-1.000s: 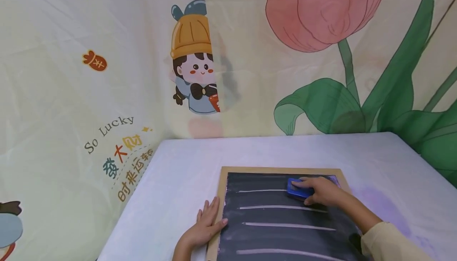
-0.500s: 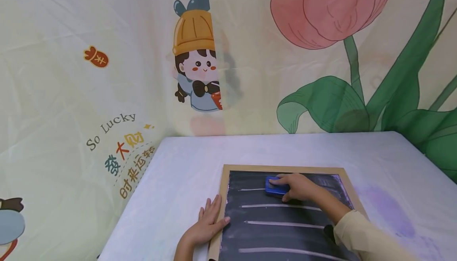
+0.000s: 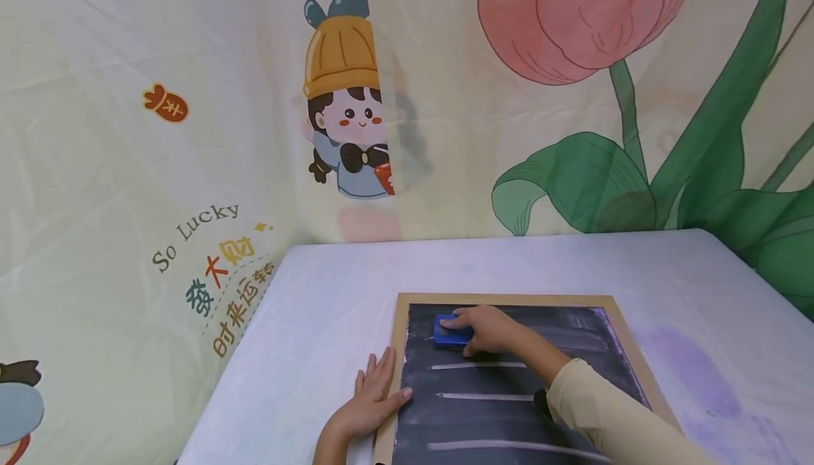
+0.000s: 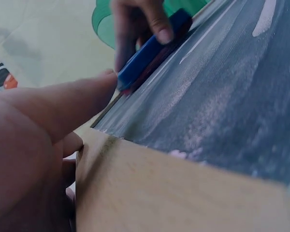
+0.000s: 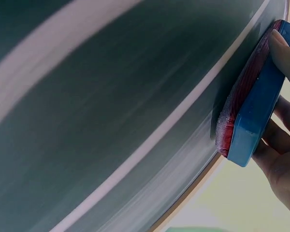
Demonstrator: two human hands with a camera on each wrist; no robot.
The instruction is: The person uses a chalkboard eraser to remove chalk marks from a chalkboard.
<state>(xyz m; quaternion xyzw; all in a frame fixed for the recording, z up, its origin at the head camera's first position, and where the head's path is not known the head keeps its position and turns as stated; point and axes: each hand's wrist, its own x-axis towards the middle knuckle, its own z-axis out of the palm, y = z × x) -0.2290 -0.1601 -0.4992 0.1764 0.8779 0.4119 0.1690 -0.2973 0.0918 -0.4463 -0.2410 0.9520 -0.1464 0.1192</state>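
The right hand (image 3: 492, 327) pinches a blue chalkboard eraser (image 3: 446, 335), long side going sideways. Left hand (image 3: 367, 401): fingers apart. Past them, writing (image 3: 205, 218) says "So Lucky".

White tbl (image 3: 305, 316), wood-framed blackbd (image 3: 483, 422) flat on it, purple smudge (image 3: 696, 373) just R of blackbd

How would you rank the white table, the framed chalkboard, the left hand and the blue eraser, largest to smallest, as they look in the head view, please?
1. white table
2. framed chalkboard, cut off at the bottom edge
3. left hand
4. blue eraser, partly covered by the right hand
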